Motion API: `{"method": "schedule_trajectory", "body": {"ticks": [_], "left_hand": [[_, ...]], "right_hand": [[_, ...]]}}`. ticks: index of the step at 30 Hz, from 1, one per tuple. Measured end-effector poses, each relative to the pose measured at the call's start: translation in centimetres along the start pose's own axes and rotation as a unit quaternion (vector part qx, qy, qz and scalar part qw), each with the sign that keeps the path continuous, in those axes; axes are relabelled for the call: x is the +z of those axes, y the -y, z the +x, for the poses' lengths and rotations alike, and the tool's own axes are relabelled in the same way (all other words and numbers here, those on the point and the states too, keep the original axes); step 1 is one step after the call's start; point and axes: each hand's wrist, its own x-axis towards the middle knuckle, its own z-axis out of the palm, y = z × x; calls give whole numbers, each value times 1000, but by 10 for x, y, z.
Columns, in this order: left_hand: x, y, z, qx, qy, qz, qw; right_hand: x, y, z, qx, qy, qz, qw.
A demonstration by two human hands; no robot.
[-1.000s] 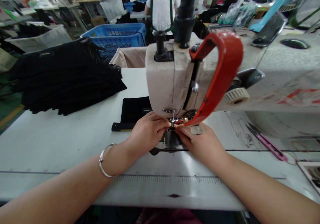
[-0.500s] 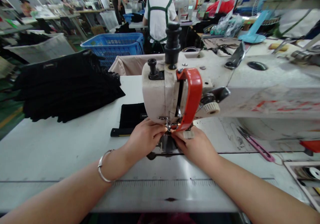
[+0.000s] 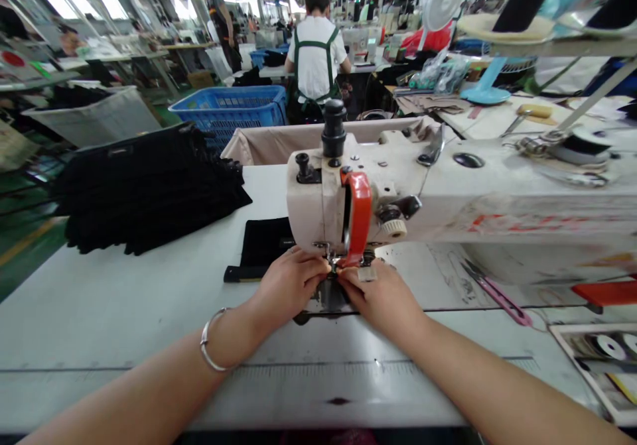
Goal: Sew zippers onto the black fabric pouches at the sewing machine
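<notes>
A black fabric piece (image 3: 266,238) with a small label and a folded band along its near edge lies flat on the sewing table, running under the head of a white sewing machine (image 3: 311,209). My left hand (image 3: 288,282) is closed over the band, its thumb and forefinger pinched just left of the needle. From the right, my right hand (image 3: 385,296) reaches in under the orange guard (image 3: 359,216), fingers pressed together beside the presser foot. What those right fingertips grip is hidden. The fabric right at the needle is mostly covered by both hands.
A stack of black fabric pieces (image 3: 149,190) sits at the table's left. Pink-handled thread snips (image 3: 500,296) lie right, near a bobbin tray (image 3: 567,345). Behind the machine stand a cloth-lined bin (image 3: 263,145) and blue crate (image 3: 229,107). A person (image 3: 316,54) sits beyond, facing away.
The view has tilted up and shifted slightly, so the scene sits lower in the picture. Both hands stay by the needle, and the fabric shows no clear movement.
</notes>
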Motion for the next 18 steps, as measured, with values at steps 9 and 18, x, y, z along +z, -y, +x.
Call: {"method": "schedule_trajectory", "body": {"ticks": [9,18], "left_hand": [[-12,-8,3,-20,48,62,997],[-57,-74,-135,45,163,204,964]], "right_hand": [[-3,-9,-5,-25,-32,24,999],[1,-38,-16,-95,-78,27,992]]}}
